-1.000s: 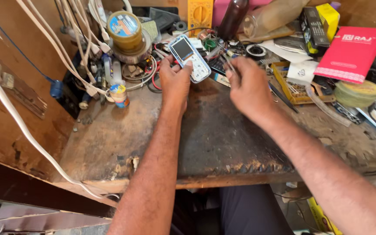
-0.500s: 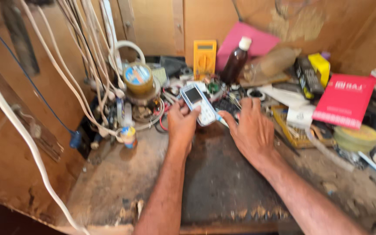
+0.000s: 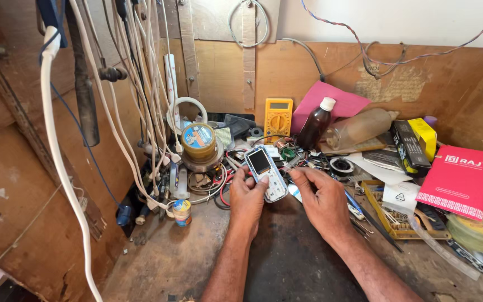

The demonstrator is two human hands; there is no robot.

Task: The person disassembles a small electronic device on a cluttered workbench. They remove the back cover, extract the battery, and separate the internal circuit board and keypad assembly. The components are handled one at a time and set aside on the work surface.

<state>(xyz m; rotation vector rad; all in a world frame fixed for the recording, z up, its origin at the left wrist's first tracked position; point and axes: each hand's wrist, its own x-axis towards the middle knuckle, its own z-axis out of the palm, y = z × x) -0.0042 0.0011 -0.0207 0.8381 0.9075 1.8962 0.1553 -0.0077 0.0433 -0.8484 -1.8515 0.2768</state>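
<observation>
My left hand (image 3: 246, 202) grips a small white keypad phone (image 3: 266, 173) with a dark screen, held tilted over the worn workbench (image 3: 174, 263). My right hand (image 3: 324, 200) rests just right of the phone, its fingertips at the phone's lower right edge. Whether it pinches a small tool is hidden. Tangled wires and small parts lie right behind the phone.
A yellow multimeter (image 3: 278, 118), a brown bottle (image 3: 315, 125) and a clear plastic bottle (image 3: 360, 128) stand at the back. A solder spool (image 3: 198, 142) and white cables (image 3: 135, 112) crowd the left. A red box (image 3: 460, 180), tape roll (image 3: 481, 232) and parts tray (image 3: 393, 215) fill the right.
The view has tilted up, showing more of the back wall. Both hands stay together at the phone, now lower in the frame.
</observation>
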